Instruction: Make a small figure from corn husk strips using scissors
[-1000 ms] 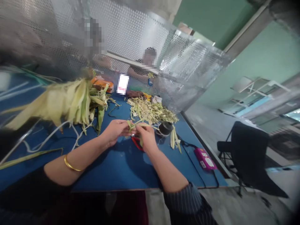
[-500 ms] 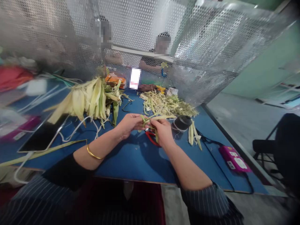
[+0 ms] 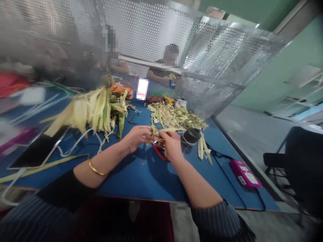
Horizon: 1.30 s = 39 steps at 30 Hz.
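My left hand [image 3: 139, 137] is closed on a pale green husk strip [image 3: 153, 132] above the middle of the blue table. Close beside it, my right hand [image 3: 171, 143] pinches the same husk work, and a long pale end sticks out to the right over the fingers. Red-handled scissors [image 3: 159, 153] lie on the table below the hands, partly hidden by my right hand. Just right of that hand stands a spool of black thread [image 3: 192, 135]. Two or so narrow husk pieces [image 3: 201, 148] lie beyond the spool.
A bundle of broad husks [image 3: 97, 109] lies left, near a tablet [image 3: 37, 149] with a white cable. Shredded husks [image 3: 174, 114] are heaped behind the hands. A magenta pack [image 3: 244, 173] sits right. Two people are behind the perforated screen [image 3: 148, 30].
The whole view has shifted, with table items appearing slightly lower and to the left. My hands stay together on the husk strip, with only a slight change in the fingers.
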Motion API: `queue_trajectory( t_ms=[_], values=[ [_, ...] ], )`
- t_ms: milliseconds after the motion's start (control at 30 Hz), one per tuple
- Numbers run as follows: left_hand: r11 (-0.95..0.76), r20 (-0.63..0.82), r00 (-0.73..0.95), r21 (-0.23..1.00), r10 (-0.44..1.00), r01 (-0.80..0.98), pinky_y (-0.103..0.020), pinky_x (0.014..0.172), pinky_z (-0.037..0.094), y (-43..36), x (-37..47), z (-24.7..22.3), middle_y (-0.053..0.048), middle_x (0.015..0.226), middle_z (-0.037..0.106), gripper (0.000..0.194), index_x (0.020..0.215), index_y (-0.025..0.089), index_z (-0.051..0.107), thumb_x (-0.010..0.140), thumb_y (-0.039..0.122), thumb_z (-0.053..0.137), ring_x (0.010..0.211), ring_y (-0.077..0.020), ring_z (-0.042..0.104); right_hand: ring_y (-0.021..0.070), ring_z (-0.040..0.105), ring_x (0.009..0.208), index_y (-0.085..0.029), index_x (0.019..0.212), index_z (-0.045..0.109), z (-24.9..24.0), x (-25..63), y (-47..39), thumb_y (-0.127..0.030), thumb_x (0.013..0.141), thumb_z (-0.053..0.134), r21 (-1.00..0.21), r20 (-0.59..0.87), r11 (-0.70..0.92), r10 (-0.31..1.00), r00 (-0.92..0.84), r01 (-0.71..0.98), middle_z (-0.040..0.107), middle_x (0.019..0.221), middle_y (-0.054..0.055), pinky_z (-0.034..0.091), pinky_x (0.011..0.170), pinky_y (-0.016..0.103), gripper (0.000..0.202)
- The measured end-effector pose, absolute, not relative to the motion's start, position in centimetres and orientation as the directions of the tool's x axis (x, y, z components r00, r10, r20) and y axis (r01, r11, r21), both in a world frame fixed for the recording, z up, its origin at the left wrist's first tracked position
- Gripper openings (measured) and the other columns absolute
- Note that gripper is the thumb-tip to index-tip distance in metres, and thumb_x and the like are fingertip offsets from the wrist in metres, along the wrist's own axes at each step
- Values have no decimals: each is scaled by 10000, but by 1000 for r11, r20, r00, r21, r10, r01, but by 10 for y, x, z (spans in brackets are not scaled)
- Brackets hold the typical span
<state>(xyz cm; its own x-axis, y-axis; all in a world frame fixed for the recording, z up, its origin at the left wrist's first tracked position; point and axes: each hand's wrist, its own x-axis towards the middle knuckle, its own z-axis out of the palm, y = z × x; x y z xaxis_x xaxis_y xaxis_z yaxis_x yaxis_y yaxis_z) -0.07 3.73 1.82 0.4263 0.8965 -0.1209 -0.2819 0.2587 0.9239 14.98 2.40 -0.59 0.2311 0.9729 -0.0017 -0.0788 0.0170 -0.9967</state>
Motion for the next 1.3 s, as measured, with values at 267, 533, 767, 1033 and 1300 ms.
queue_trajectory(
  t_ms=[267, 533, 767, 1033, 1300],
  values=[
    [132, -82, 259, 974, 962, -185, -210, 557, 487, 35, 6, 10, -56, 740, 677, 301, 857, 115, 674, 642, 312, 749, 612, -109, 611, 156, 630, 621, -170, 700, 598, 0, 145, 20, -277, 635, 677, -970, -87, -50, 985, 146, -236, 631, 636, 0, 481, 445, 207, 149],
    [10, 5, 78, 981, 997, -191, -165, 434, 381, 38, 3, 16, -19, 634, 634, 237, 805, 126, 678, 654, 305, 712, 562, -97, 581, 172, 662, 584, -188, 802, 561, 7, 145, 13, -390, 666, 690, -947, -214, -216, 976, -37, -239, 651, 741, 18, 453, 361, 214, 276],
    [32, -34, -8, 980, 999, -195, -168, 402, 340, 46, -1, 11, -12, 609, 620, 261, 785, 119, 683, 607, 301, 740, 501, -80, 533, 154, 656, 618, -240, 1013, 609, 16, 141, 2, -336, 789, 523, -991, 111, 118, 987, -113, 56, 688, 832, 18, 455, 440, 222, 257],
    [-9, 31, 190, 993, 981, -115, -174, 416, 327, 34, 7, 11, -13, 624, 627, 232, 805, 134, 721, 659, 312, 695, 507, -82, 502, 160, 619, 686, -229, 925, 678, 27, 155, 4, -315, 801, 563, -880, 359, 388, 921, -151, 275, 671, 823, 29, 490, 640, 295, 189],
    [-22, 31, 353, 999, 935, -30, -172, 442, 350, 28, 11, 16, -5, 580, 573, 171, 682, 136, 678, 724, 294, 628, 497, -73, 454, 184, 599, 785, -223, 860, 694, 12, 165, 19, -362, 879, 472, -543, 578, 394, 816, -12, 742, 672, 839, 53, 420, 701, 283, 263]
  ],
)
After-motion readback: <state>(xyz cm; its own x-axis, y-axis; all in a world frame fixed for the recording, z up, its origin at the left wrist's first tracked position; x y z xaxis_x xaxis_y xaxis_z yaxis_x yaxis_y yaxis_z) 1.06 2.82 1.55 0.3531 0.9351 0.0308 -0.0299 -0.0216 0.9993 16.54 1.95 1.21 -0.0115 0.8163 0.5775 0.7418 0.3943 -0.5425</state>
